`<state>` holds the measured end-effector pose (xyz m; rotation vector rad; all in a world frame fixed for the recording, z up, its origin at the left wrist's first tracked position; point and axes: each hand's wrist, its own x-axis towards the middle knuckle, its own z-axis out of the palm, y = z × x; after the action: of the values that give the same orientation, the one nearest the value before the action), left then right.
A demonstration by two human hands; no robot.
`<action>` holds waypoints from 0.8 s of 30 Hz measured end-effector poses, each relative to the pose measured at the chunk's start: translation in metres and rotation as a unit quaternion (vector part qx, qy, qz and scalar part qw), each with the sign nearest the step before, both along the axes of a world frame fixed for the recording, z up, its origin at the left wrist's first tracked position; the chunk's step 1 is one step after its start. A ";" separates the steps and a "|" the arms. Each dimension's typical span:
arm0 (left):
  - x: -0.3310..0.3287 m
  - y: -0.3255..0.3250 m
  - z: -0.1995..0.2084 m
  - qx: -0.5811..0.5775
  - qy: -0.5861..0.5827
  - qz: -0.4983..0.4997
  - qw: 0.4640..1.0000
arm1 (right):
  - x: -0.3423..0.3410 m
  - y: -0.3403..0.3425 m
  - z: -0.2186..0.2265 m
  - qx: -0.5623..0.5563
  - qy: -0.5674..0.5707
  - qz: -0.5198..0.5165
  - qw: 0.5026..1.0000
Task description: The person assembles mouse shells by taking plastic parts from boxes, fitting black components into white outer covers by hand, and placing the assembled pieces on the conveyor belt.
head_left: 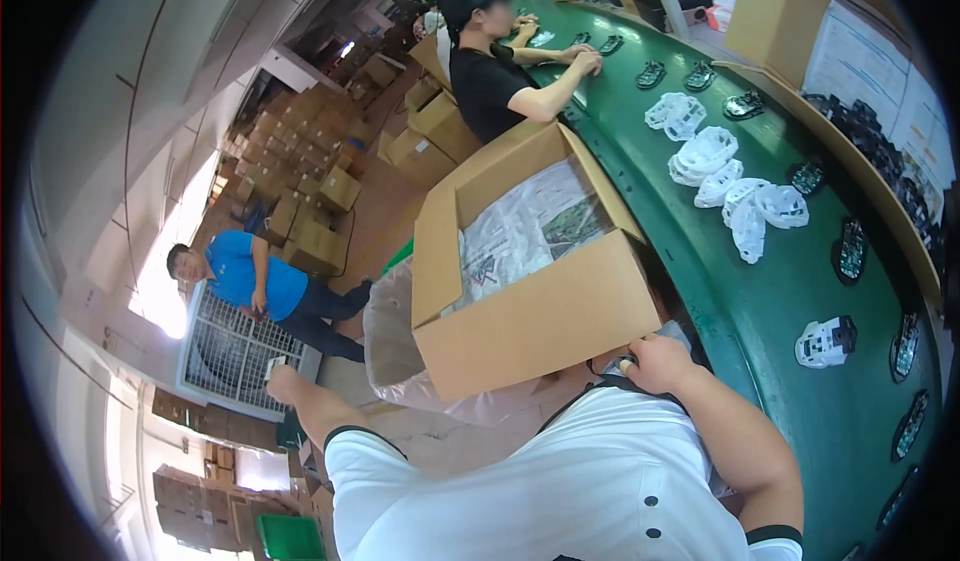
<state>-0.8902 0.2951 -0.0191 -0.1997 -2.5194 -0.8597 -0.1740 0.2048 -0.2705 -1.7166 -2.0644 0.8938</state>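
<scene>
My left hand (284,385) is stretched out to the left, away from the belt. It looks closed, with a small pale piece (272,365) at its fingers; its kind is too small to make out. In front of my waist, just below the right lower corner of a large open cardboard box (540,323), my right hand (658,364) is curled closed. A small yellowish bit shows at its fingers, and I cannot make out what it grips. Inside the box lie clear plastic bags (525,226).
Along the right runs a green conveyor belt (700,261) carrying white plastic shells (705,153) and several dark circuit-board pieces (851,249). A co-worker in black (490,86) works at its far side. Another person in blue (258,273) stands left by a large fan unit (235,346). A lined bin (393,336) adjoins the box.
</scene>
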 end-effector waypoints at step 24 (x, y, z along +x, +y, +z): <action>-0.024 0.012 -0.003 0.245 0.157 0.112 0.950 | -0.003 0.011 0.024 -0.018 -0.033 -0.067 0.997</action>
<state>-0.9141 0.3075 -0.0217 0.1056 -1.9227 -1.2157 -0.1772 0.2162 -0.2468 -1.9017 -1.9563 0.8479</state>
